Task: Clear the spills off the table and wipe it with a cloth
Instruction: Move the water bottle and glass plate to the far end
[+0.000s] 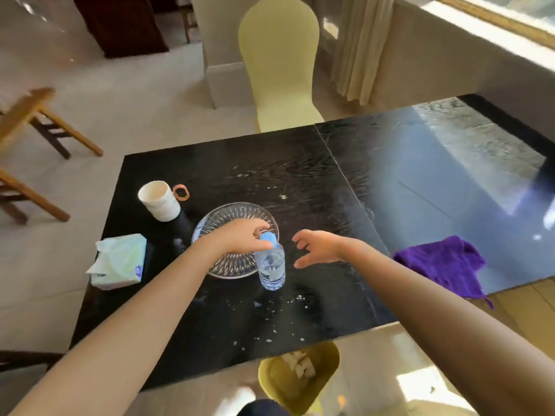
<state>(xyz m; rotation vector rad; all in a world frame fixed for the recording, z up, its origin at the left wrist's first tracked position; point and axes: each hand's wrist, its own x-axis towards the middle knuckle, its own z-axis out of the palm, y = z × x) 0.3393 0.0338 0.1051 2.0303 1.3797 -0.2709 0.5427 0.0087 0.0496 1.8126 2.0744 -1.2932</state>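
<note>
Two bare forearms reach in from the near edge, the left forearm (120, 325) from the lower left and the right forearm (450, 319) from the lower right. Between them, below the near edge of the surface (210, 163), a yellow bin (324, 382) stands on the floor with white scraps inside.

White spilled crumbs (270, 334) lie scattered across the dark surface in front of the arms, and a few more specks sit farther back past the plate. The purple cloth (441, 265) lies crumpled at the right, near the front edge, with one corner hanging over it, well apart from the crumbs.

The left grip (240, 238) reaches over the glass plate (234, 213), and its fingertips pinch the blue cap of a water bottle (271, 267), which stands upright at the plate's near right rim. The right grip (318, 249) is released, fingers spread and loosely bent, just to the right of the bottle and holding nothing.

Left of the plate stands a white mug (159, 201) with an orange handle, and nearer the front left lies a tissue pack (120, 261) with a sheet sticking out. A pale yellow chair (279, 55) stands at the far side, and wooden stools (30, 115) on the floor at the left.
</note>
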